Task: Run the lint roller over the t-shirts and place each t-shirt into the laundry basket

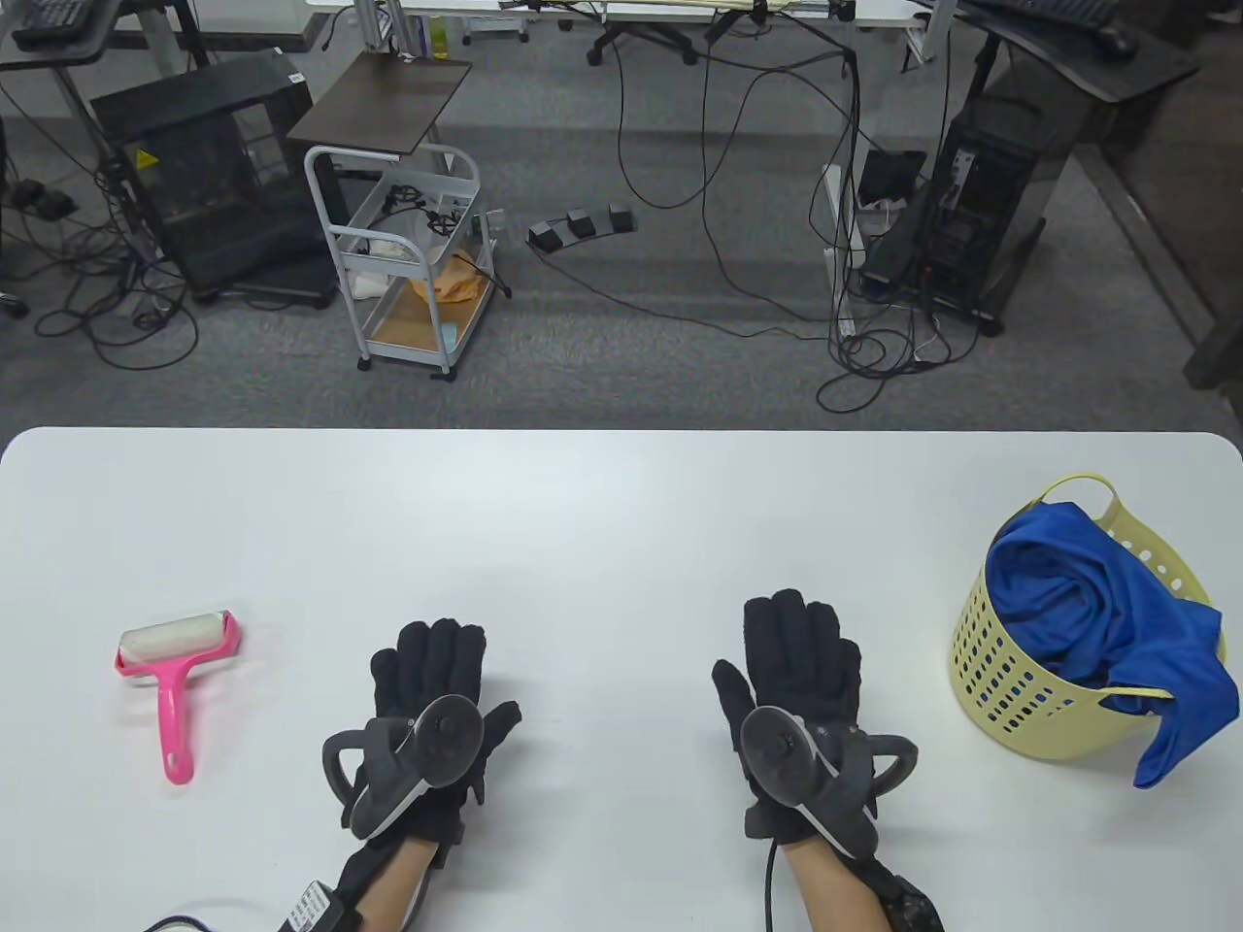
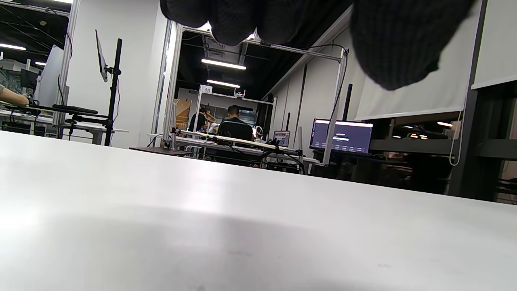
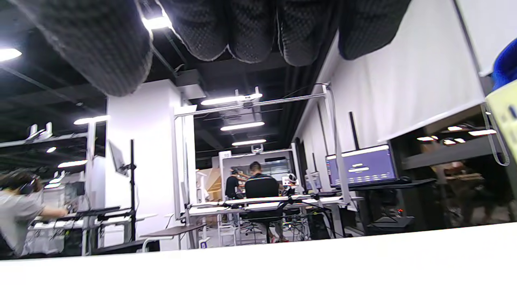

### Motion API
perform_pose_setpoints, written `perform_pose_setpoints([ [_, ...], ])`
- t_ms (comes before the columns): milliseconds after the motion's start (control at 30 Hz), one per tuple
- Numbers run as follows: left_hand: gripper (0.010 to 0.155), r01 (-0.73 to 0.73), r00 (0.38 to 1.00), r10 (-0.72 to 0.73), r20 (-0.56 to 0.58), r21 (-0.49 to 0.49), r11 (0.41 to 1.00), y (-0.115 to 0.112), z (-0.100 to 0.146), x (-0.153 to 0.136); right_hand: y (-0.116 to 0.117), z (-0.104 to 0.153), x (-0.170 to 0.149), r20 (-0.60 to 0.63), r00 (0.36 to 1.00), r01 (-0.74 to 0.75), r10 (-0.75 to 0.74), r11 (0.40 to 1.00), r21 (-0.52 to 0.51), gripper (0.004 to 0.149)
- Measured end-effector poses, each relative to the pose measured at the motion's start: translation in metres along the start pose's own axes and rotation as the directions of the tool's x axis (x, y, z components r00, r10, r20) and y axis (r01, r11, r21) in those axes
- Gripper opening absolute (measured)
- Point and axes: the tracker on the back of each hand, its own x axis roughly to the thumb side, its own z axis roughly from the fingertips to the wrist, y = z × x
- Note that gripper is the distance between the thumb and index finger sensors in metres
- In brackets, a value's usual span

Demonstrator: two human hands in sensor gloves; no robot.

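Lint roller point(image 1: 173, 674) lay on the white table point(image 1: 602, 524) at far left, pink handle pointing toward the near edge, whitish roll at the far end, well apart from both hands. No readable brand on it. Left hand point(image 1: 427, 704) lay flat, palm down, on the table right of the roller, fingers straight and together, holding nothing; grey tracker strapped over its back. A small white label sat on the left wrist strap, text too small to read. Left wrist view showed the left fingertips point(image 2: 396, 44) hanging over bare table top; a sign reading "10" was visible in the room behind. Right hand point(image 1: 798, 694) lay flat the same way, fingers straight, thumb out to the left, gripping nothing, tracker on its back. Right wrist view showed the right fingers point(image 3: 250, 28) at the top edge. Yellow perforated laundry basket point(image 1: 1020, 680) stood at far right, near the table edge, apart from the right hand. Blue t-shirt point(image 1: 1088, 602) was bunched inside it, one part draped over the near right rim and hanging outside.
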Motion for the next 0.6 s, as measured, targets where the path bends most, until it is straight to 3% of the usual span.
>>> perform_pose_setpoints([
  [100, 0.085, 0.015, 1.0, -0.015, -0.009, -0.011, 1.0, -0.004, -0.001, -0.002, 0.023, 0.005, -0.001, 0.042, 0.998, -0.054, 0.053, 0.998, 0.028, 0.071],
  [200, 0.086, 0.045, 0.999, -0.045, -0.018, -0.035, 0.998, -0.011, -0.002, -0.005, 0.041, 0.006, -0.003, 0.048, 0.996, -0.075, 0.069, 0.989, 0.131, 0.073],
  [300, 0.087, 0.055, 0.998, -0.057, -0.023, -0.06, 0.997, -0.016, -0.003, -0.005, 0.049, 0.006, -0.004, 0.053, 0.994, -0.109, 0.101, 0.974, 0.2, 0.076],
  [600, 0.087, 0.07, 0.997, -0.072, -0.018, -0.08, 0.994, -0.021, -0.003, -0.003, 0.054, 0.009, -0.005, 0.046, 0.996, -0.088, 0.08, 0.967, 0.239, 0.077],
])
